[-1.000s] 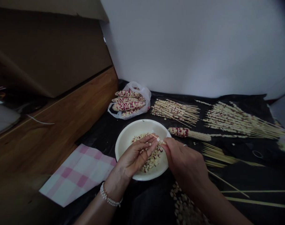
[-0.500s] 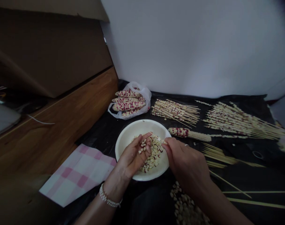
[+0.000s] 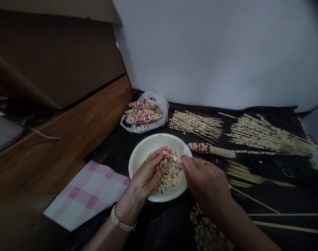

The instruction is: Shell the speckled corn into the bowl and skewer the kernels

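Note:
Over a white bowl of loose corn kernels, my left hand is cupped. Its thumb and fingertips pinch a pale kernel at the end of a thin bamboo skewer. Some other kernels show between its curled fingers. My right hand is closed around the skewer at the bowl's right rim, where a few threaded kernels sit by its fingertips. Behind this hand, a stick runs out to the lower right, apparently the same skewer.
Corn cobs fill a plastic bag. Kernel-threaded skewers and a larger bundle lie behind a partly stripped cob. Bare skewers, loose kernels and a checked cloth lie on black sheeting.
My left fingers have curled in from a more open palm and now pinch a kernel at the skewer's end. My right hand has shifted slightly left with the skewer.

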### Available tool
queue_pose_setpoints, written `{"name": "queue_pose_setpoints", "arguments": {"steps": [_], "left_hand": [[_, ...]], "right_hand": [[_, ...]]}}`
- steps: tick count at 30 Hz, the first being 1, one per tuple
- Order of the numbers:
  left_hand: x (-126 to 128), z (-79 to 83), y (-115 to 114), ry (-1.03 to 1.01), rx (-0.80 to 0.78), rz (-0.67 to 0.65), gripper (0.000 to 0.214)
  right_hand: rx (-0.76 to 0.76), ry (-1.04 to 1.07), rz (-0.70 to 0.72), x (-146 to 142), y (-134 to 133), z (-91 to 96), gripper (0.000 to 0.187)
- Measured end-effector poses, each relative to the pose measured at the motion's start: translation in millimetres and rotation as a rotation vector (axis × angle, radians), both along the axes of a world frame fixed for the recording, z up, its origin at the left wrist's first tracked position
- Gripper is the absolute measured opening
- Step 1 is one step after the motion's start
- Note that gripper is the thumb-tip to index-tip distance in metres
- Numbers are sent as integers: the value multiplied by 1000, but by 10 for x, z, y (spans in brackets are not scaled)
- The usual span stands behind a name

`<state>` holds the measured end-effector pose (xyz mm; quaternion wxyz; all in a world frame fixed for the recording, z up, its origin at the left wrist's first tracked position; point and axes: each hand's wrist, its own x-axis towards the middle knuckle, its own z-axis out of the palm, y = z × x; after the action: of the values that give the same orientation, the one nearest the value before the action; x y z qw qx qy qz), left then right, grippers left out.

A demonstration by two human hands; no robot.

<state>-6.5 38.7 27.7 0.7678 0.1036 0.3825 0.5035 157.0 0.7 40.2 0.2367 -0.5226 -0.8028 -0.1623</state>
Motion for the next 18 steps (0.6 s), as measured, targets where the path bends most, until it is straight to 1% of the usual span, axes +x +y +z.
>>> {"name": "queue_pose_setpoints", "arguments": {"steps": [5, 11, 18], "left_hand": [[7, -14, 15, -20, -31, 65, 18], [11, -19, 29, -49, -47, 82, 16], [14, -8, 27, -31, -60, 103, 16]], "right_hand": [[5, 26, 21, 9, -10, -8, 17], [-61, -14, -2, 8, -17, 10, 15], [-36, -6, 18, 25, -25, 12, 18]]}}
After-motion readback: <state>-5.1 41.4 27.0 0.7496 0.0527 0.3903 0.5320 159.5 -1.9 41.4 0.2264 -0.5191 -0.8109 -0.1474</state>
